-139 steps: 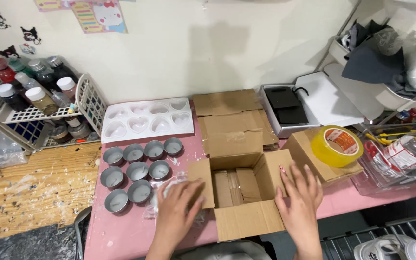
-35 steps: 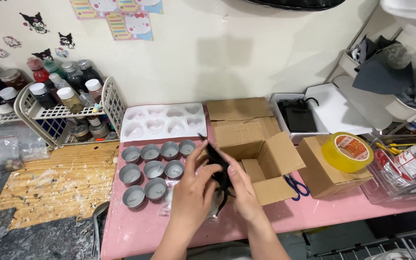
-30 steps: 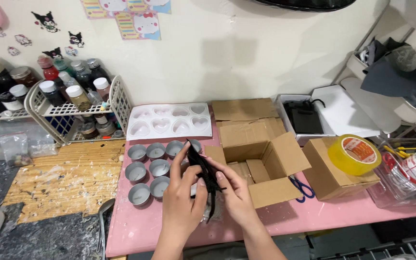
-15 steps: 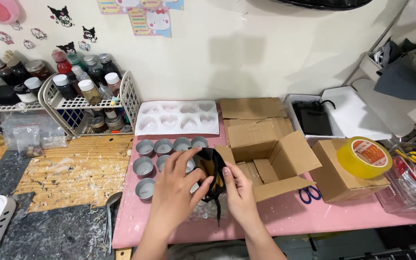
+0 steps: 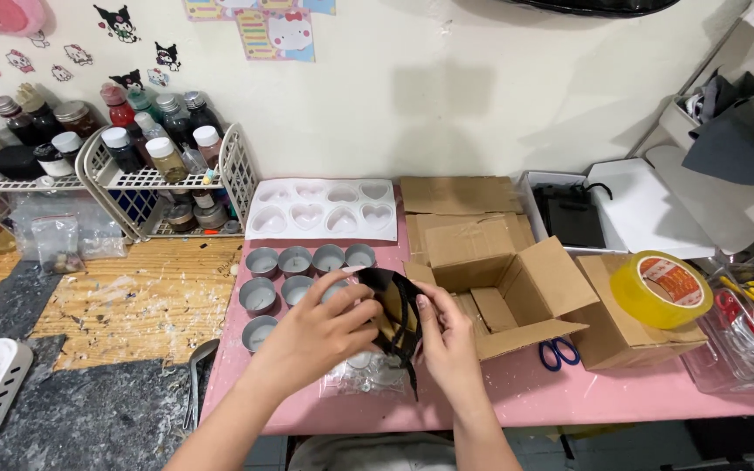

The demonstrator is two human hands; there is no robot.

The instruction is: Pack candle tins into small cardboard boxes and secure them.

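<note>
— Black fabric, a small drawstring pouch, is being held up over the pink worktop, just in front of the open cardboard box. By which hand is it being gripped?

— By both. The left hand is being closed on the pouch's left edge, its fingers curled around the top; the right hand is being pressed against the right side, thumb and fingers clenched on the fabric. A black cord is being left dangling below the pouch.

— What is being passed over beneath the hands?

— A clear plastic bag is lying flat on the worktop, right under the pouch. Just to the left, small round metal tealight cups are being kept in rows, some partly hidden by the left hand.

— And behind those?

— A white heart-shaped mould tray is resting against the wall side, touching the box flaps' neighbourhood. A white wire rack of bottles and jars is being kept further left on the wooden surface.

— To the right of the box?

— Blue-handled scissors are lying beside its front flap, and a roll of yellow tape is being carried on a smaller cardboard box.
</note>
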